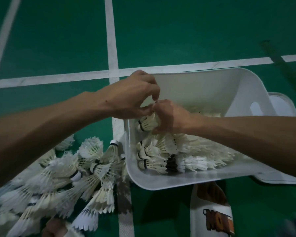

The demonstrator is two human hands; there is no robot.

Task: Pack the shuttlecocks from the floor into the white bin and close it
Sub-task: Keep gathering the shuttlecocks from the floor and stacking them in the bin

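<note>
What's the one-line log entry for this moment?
stage: packing | left hand: pinches held shuttlecocks | right hand: grips them over white bin | floor pile: unpacked | lid: off

- The right hand (pixel 169 117) gripped a short stack of shuttlecocks (pixel 146 124) over the white bin (pixel 203 86), cork ends pointing left.
- The left hand (pixel 135 94) pinched the stack's feathered end, its fingertips touching the right hand.
- Packed shuttlecocks (pixel 178 154) lay in rows inside the bin.
- A loose pile (pixel 72 175) lay on the green floor (pixel 178 31), just left of the bin.
</note>
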